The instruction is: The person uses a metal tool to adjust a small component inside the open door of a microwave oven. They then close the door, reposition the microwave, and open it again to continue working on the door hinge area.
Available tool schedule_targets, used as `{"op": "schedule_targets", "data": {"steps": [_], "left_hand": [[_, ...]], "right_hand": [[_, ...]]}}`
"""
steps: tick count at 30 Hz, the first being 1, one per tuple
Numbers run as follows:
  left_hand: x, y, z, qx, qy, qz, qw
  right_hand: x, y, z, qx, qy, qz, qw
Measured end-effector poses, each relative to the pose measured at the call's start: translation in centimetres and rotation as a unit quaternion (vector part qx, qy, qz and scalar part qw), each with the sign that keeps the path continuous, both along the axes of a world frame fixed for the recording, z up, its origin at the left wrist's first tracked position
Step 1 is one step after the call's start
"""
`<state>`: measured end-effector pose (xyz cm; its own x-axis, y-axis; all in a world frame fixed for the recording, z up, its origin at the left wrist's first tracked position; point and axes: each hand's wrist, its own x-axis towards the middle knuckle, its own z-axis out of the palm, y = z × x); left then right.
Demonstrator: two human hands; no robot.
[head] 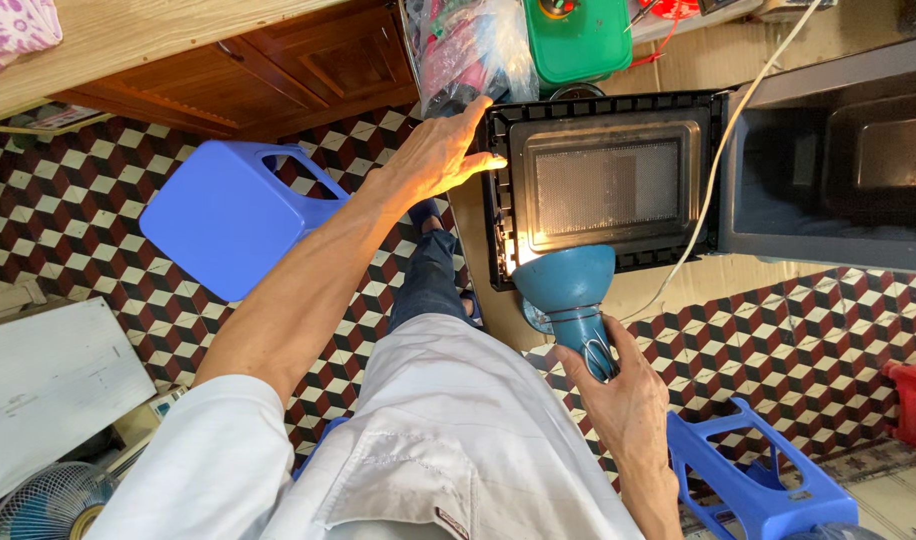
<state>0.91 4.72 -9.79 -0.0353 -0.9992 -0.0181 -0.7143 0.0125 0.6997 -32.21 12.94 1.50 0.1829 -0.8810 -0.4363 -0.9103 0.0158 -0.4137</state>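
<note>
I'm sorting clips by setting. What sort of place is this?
Probably a home or small repair corner: the left hand rests on an open microwave door while the right hand shines a teal lamp on it, above a patterned tile floor with blue plastic stools.

A handheld lamp (568, 280) at frame centre threw warm glare onto the microwave door (603, 185); elsewhere daylight was even, edges stretched wide-angle.

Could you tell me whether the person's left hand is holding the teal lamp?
No, the left hand rests on the edge of the open microwave door, while the right hand grips the teal lamp.
</note>
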Motion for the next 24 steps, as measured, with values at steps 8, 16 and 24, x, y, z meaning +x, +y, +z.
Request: {"op": "schedule_targets", "data": {"steps": [8, 16, 24], "left_hand": [[0.0, 0.0, -0.3, -0.011, 0.057, -0.008, 0.998], [-0.2, 0.6, -0.6, 0.008, 0.076, 0.021, 0.997], [-3.2, 4.4, -0.7, 0.001, 0.017, 0.045, 0.999]], "right_hand": [[0.1, 0.0, 0.0, 0.030, 0.018, -0.022, 0.999], [-0.3, 0.1, 0.1, 0.021, -0.009, -0.023, 0.999], [-1.3, -2.0, 2.0, 0.040, -0.071, -0.100, 0.992]]}}
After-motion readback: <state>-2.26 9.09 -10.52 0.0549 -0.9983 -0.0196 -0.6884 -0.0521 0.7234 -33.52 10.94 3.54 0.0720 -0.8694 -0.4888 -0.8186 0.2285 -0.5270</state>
